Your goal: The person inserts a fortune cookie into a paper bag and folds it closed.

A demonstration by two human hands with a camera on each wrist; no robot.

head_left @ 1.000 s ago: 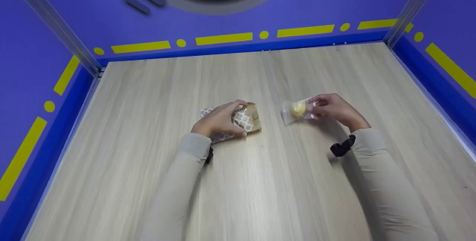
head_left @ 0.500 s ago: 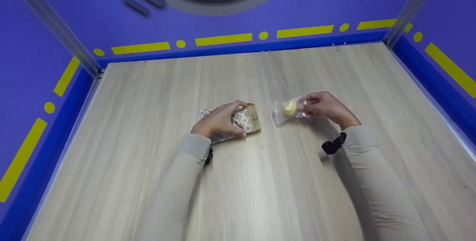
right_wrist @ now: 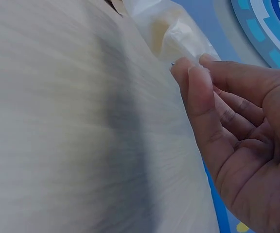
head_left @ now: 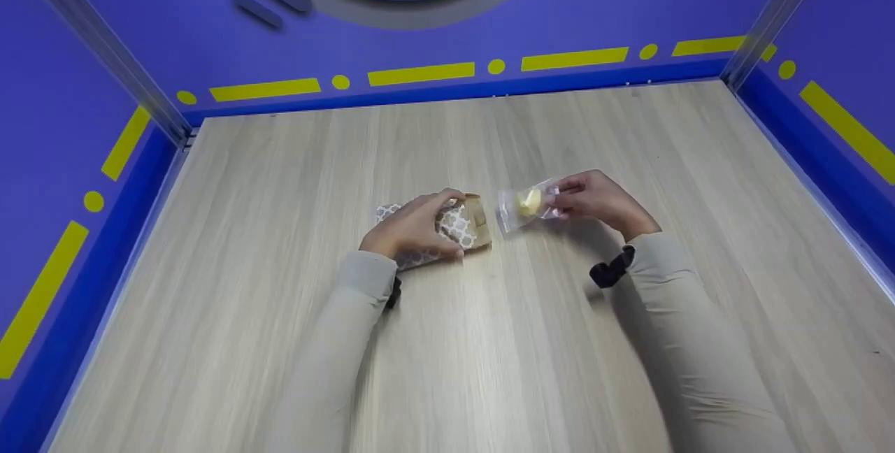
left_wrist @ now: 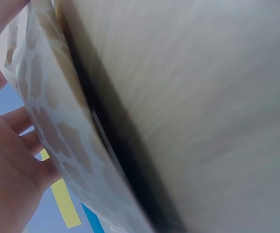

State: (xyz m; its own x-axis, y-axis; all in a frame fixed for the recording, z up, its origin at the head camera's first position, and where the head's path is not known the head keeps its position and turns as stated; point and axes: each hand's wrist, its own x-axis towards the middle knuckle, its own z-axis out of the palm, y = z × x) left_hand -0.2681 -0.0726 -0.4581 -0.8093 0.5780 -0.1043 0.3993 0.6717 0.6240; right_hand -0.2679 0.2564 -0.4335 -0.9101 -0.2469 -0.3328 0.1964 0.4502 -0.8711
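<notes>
A brown paper bag (head_left: pixel 458 224) with a white lattice pattern lies on the table, its mouth turned to the right. My left hand (head_left: pixel 414 228) grips it from above, thumb on the near edge and fingers on the far one; the left wrist view shows the bag's patterned side (left_wrist: pixel 57 111) against the fingers. Just right of the bag's mouth, my right hand (head_left: pixel 594 203) pinches a clear plastic packet (head_left: pixel 508 215) by its right end. Something pale yellow and rounded (head_left: pixel 529 202) sits inside the packet; its kind cannot be told. The packet and bag are a small gap apart.
The wooden table (head_left: pixel 447 355) runs back to a purple-blue wall (head_left: pixel 433 40) with yellow dashes. Similar side panels (head_left: pixel 42 124) stand at left and right, joined by metal corner posts (head_left: pixel 105 40). A black strap piece (head_left: pixel 612 268) hangs at the right wrist.
My right hand has moved left with the plastic packet, bringing it closer to the bag's mouth. My left hand and the paper bag have stayed in place.
</notes>
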